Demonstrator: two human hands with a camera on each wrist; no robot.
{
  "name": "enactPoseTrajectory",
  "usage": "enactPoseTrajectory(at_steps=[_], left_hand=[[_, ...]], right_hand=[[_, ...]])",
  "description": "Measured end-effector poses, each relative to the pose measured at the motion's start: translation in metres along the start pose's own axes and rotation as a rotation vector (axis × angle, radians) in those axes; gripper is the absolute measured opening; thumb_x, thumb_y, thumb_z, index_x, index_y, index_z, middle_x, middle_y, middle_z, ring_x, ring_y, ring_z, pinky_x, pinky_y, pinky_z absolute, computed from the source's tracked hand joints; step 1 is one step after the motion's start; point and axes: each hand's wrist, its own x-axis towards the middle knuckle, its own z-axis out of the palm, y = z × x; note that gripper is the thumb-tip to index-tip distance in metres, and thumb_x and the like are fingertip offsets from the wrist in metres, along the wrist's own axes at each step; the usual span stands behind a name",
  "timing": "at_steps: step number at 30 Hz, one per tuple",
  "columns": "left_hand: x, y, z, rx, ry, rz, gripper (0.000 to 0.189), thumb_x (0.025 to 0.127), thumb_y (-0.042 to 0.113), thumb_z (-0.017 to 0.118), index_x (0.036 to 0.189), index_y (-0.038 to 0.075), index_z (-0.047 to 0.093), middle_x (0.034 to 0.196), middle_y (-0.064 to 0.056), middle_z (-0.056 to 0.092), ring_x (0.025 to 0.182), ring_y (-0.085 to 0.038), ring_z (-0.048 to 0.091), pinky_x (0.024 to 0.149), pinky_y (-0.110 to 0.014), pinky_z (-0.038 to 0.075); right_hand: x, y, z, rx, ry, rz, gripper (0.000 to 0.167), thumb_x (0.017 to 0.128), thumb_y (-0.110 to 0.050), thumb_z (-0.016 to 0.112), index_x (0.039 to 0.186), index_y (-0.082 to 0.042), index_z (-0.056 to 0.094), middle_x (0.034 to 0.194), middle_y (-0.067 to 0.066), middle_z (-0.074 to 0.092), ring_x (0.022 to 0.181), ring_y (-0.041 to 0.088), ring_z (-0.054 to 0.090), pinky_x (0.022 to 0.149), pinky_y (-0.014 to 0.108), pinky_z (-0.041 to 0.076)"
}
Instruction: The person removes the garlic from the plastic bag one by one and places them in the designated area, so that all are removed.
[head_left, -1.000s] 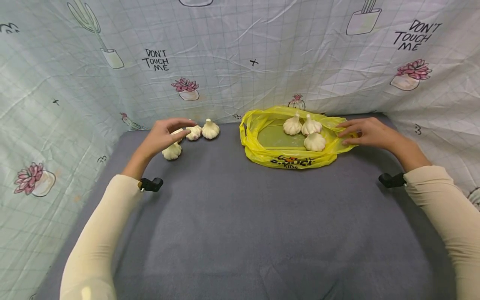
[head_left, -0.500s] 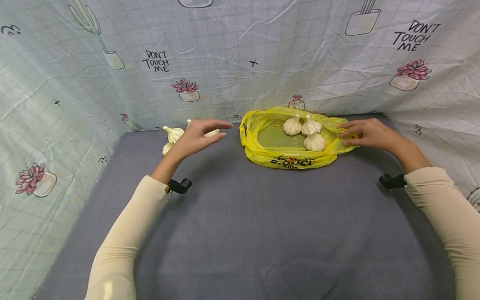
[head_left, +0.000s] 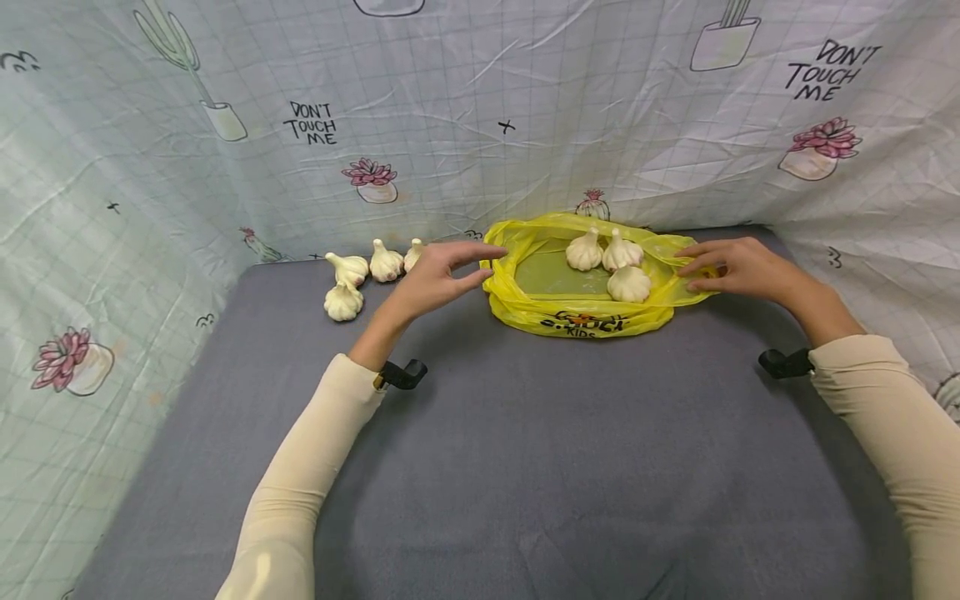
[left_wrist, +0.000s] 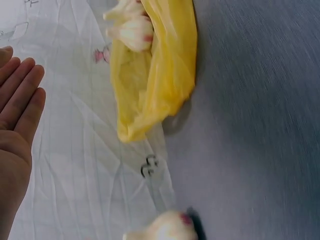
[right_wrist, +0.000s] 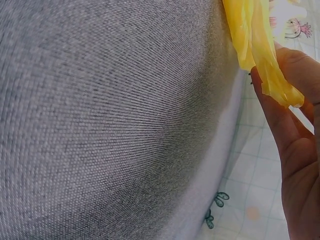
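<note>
The yellow plastic bag (head_left: 517, 312) lies right of centre in the upper half of the head view, its mouth spread wide and dark print including "KIDS" on its front. Three garlic bulbs (head_left: 630, 285) sit in its right half, two at the back and one in front.

At the bag's right edge, the right hand (head_left: 738, 267) pinches the yellow plastic between thumb and fingers, as the right wrist view shows. At the left edge, the left hand (head_left: 438, 275) holds nothing; its fingers are extended, with a gap to the thumb. Their tips overlap the bag's rim in the head view; I cannot tell whether they touch it.

Further left, four more bulbs (head_left: 342, 302) lie close together, one partly behind the left hand. All this is on the grey worktop (head_left: 525, 458), before a pale cloth (head_left: 450, 83) printed with potted plants and "DON'T TOUCH ME".
</note>
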Motion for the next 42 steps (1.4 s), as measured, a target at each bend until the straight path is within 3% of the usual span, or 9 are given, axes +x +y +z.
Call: enactPoseTrajectory(at_steps=[4, 9, 19, 27, 34, 42], left_hand=[[0.009, 0.003, 0.013, -0.005, -0.020, 0.029, 0.034, 0.100, 0.007, 0.066, 0.134, 0.003, 0.067, 0.131, -0.011, 0.068, 0.122, -0.021, 0.063, 0.102, -0.036, 0.051], [0.022, 0.008, 0.030, -0.038, -0.046, 0.041, 0.036, 0.101, 0.009, 0.064, 0.136, 0.001, 0.065, 0.134, -0.013, 0.067, 0.124, -0.020, 0.063, 0.105, -0.037, 0.050], [0.044, 0.013, 0.052, -0.083, -0.103, -0.038, 0.039, 0.103, 0.015, 0.062, 0.141, 0.006, 0.061, 0.141, -0.009, 0.062, 0.132, -0.014, 0.056, 0.109, -0.026, 0.044], [0.051, 0.008, 0.065, -0.064, -0.108, -0.072, 0.039, 0.103, 0.017, 0.063, 0.141, 0.007, 0.061, 0.141, -0.008, 0.062, 0.131, -0.015, 0.057, 0.108, -0.025, 0.044], [0.052, 0.005, 0.069, -0.040, -0.108, -0.086, 0.039, 0.104, 0.018, 0.062, 0.141, 0.006, 0.061, 0.142, -0.009, 0.062, 0.131, -0.018, 0.057, 0.109, -0.031, 0.046], [0.056, 0.001, 0.075, -0.053, -0.107, -0.103, 0.042, 0.104, 0.018, 0.062, 0.143, 0.005, 0.058, 0.144, -0.010, 0.060, 0.132, -0.018, 0.057, 0.109, -0.029, 0.045]], right_hand=[[0.000, 0.001, 0.000, -0.014, -0.005, 0.000, 0.027, 0.079, -0.010, 0.087, 0.105, -0.011, 0.082, 0.125, 0.015, 0.070, 0.066, -0.001, 0.050, 0.055, 0.020, 0.039], [0.001, 0.002, 0.001, -0.020, -0.002, -0.002, 0.027, 0.078, -0.009, 0.087, 0.104, -0.011, 0.082, 0.123, 0.015, 0.071, 0.066, -0.001, 0.049, 0.056, 0.020, 0.039], [-0.001, 0.000, 0.001, -0.001, 0.022, -0.030, 0.027, 0.077, -0.006, 0.087, 0.104, -0.011, 0.082, 0.122, 0.014, 0.071, 0.064, -0.002, 0.050, 0.054, 0.019, 0.039], [-0.003, 0.002, 0.001, -0.010, 0.013, -0.017, 0.027, 0.078, -0.008, 0.087, 0.104, -0.012, 0.082, 0.123, 0.014, 0.071, 0.064, -0.002, 0.050, 0.054, 0.019, 0.039], [-0.002, 0.001, 0.002, -0.012, 0.009, -0.017, 0.027, 0.078, -0.008, 0.087, 0.104, -0.011, 0.082, 0.123, 0.015, 0.071, 0.064, -0.002, 0.049, 0.054, 0.019, 0.038], [0.001, 0.000, 0.001, -0.012, 0.011, -0.014, 0.027, 0.077, -0.007, 0.087, 0.103, -0.010, 0.082, 0.123, 0.015, 0.071, 0.065, -0.001, 0.050, 0.054, 0.019, 0.038]])
